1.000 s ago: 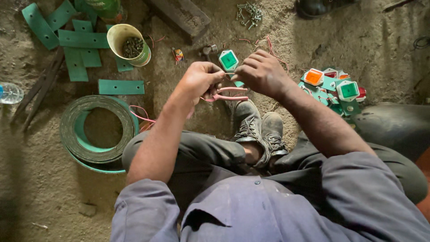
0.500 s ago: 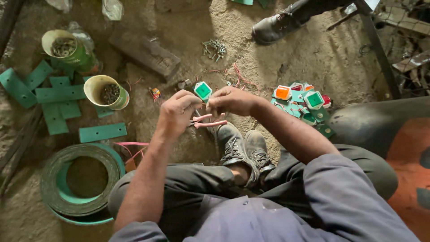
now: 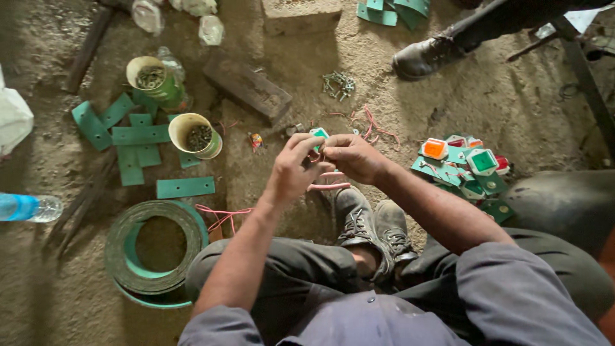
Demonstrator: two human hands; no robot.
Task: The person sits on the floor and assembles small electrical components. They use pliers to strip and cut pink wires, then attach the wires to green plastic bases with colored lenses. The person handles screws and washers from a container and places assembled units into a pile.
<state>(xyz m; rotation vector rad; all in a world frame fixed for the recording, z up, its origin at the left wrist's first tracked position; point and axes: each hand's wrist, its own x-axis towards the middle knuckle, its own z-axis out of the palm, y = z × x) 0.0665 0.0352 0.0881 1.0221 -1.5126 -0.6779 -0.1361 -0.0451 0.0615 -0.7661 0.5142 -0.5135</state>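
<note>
I sit on a dirt floor with both hands raised in front of my shoes [image 3: 371,224]. My left hand [image 3: 293,172] and my right hand [image 3: 351,157] pinch together around a small green square lamp [image 3: 318,135] with a white rim. Pink wires [image 3: 328,181] trail from it under my fingers. The lamp's lower part is hidden by my fingers. To the right on the ground lies a heap of similar green and orange lamps on green plates [image 3: 467,166].
Green flat strips [image 3: 128,138] and two cups of screws [image 3: 195,136] lie at the left, with a coil of green belt [image 3: 154,253] and a water bottle [image 3: 29,207]. A brick [image 3: 246,84] and loose bolts [image 3: 339,83] sit ahead. Another person's boot [image 3: 426,56] stands at upper right.
The view has shifted, so the hands and floor items now appear lower in frame. Both hands stay closed on the green lamp and keep working its wires.
</note>
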